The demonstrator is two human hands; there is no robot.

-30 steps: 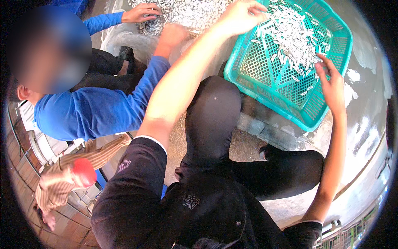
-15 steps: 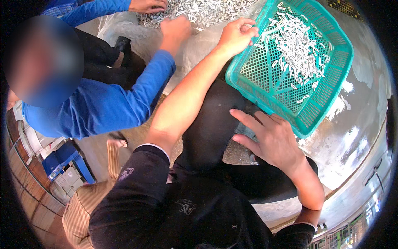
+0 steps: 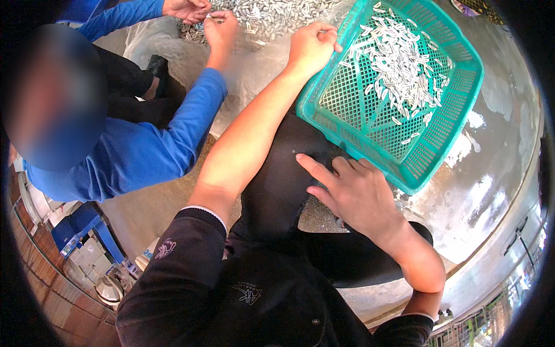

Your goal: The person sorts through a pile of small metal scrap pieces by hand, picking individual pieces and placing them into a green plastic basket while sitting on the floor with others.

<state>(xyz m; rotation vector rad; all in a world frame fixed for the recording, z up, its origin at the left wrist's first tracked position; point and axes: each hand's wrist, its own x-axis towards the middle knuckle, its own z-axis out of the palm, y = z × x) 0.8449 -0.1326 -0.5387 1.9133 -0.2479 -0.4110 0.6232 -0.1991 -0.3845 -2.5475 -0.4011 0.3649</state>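
A green plastic basket [image 3: 425,168] holds many small, slender white pieces [image 3: 399,66], mostly heaped in its middle and far part. My left hand [image 3: 314,49] is closed, its fingers curled in a pinch beside the basket's left rim. Whatever it may hold is too small or hidden to make out. My right hand [image 3: 364,196] is open over my thigh, just below the near side of the basket, with index finger and thumb stretched apart and nothing seen in it.
At the far left a heap of greyish-white pieces [image 3: 272,20] lies on clear plastic sheeting [image 3: 254,75]. A co-worker's blue sleeve [image 3: 196,124] comes close to my left forearm, and their hands are over the heap. A wet, shiny surface [image 3: 491,156] lies right of the basket.
The whole view has shifted, with the basket slightly further left. My hands keep nearly the same pose. The co-worker's hands have come together, fingers pinched. A striped sleeve at lower left has gone from view.
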